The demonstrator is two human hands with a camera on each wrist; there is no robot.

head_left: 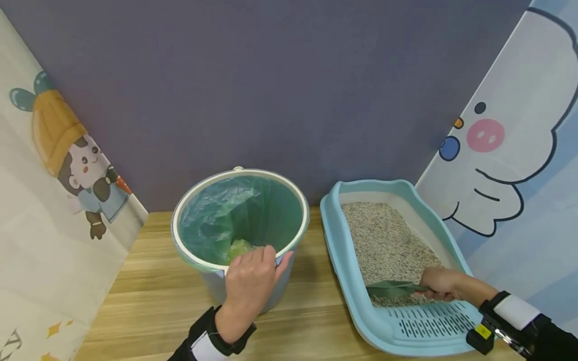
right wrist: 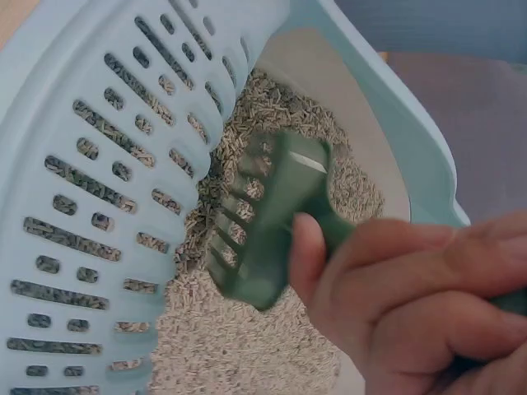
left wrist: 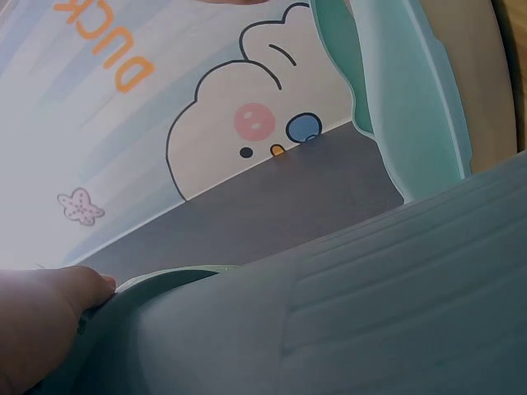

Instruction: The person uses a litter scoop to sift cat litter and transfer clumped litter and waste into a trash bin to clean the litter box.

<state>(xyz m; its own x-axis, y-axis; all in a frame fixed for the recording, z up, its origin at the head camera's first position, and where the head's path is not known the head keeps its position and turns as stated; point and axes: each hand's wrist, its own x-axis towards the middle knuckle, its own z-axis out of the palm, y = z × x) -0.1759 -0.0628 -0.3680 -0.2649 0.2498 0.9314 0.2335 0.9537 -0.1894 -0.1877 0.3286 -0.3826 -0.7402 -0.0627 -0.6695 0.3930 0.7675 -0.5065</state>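
My left hand (head_left: 250,282) grips the near rim of a trash bin (head_left: 302,194), fingers curled over the edge and thumb along it. A green plastic bag (head_left: 198,213) lines the bin. Inside, just beyond my fingers, a yellow-green bundle (head_left: 238,248) shows in part. My right hand (right wrist: 420,296) holds a dark green slotted litter scoop (right wrist: 276,214) by its handle. The scoop's head is down at the pellet litter (head_left: 384,240), close to the slotted front ledge of a light blue litter box (head_left: 339,260). Blurring hides whether litter lies in the scoop.
Both containers stand on a wood-grain tabletop (head_left: 144,291), the bin left of the litter box with a narrow gap between. A dark grey panel (head_left: 271,90) rises behind them. Cartoon-printed sheets hang at the left (head_left: 36,210) and right (head_left: 533,100).
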